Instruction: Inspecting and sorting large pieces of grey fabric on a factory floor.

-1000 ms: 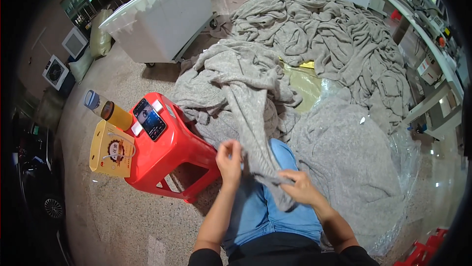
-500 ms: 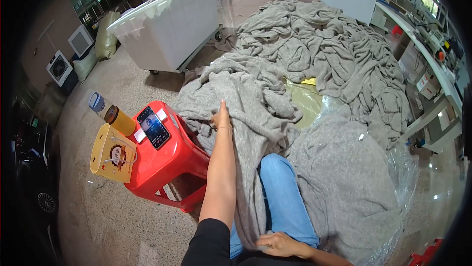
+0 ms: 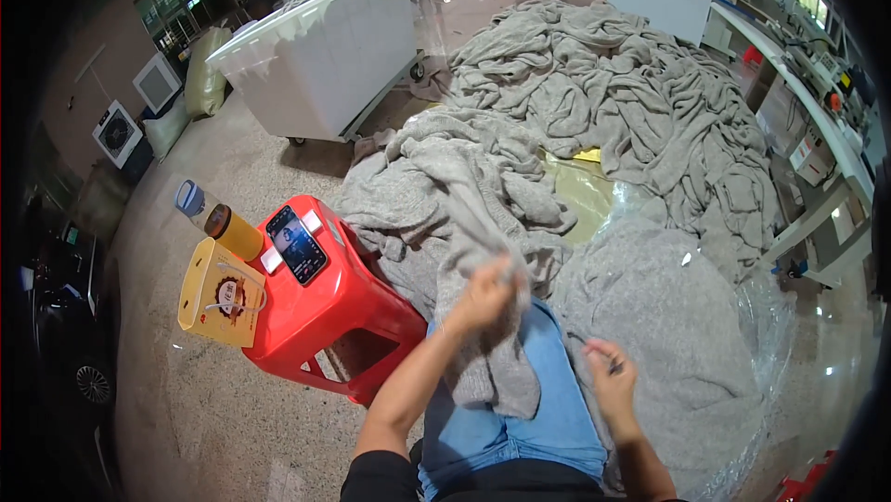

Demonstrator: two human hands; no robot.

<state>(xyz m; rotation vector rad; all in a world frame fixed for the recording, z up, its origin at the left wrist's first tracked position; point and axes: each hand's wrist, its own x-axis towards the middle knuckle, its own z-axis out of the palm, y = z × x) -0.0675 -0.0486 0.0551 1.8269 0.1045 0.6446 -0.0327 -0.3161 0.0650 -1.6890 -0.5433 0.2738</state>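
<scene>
Left hand [image 3: 484,293] grip: fingers pinched on a fold of the grey knitted fabric piece [image 3: 487,353], held up over the lap; hand is motion-blurred. The fabric hangs down across the blue jeans [image 3: 520,423]. Right hand [image 3: 611,377] sits lower, fingers curled together beside the fabric; can't tell if it's pinching anything. Flat stack of grey fabric on clear plastic sheet [image 3: 668,335] just right of it. Big heap of grey knitted fabric [image 3: 613,103] on the floor ahead. Red plastic stool [image 3: 343,307] to the left carries a smartphone [image 3: 297,244]; yellow box [image 3: 221,293] and orange bottle [image 3: 218,221] beside it. White wheeled bin [image 3: 316,66] beyond.
</scene>
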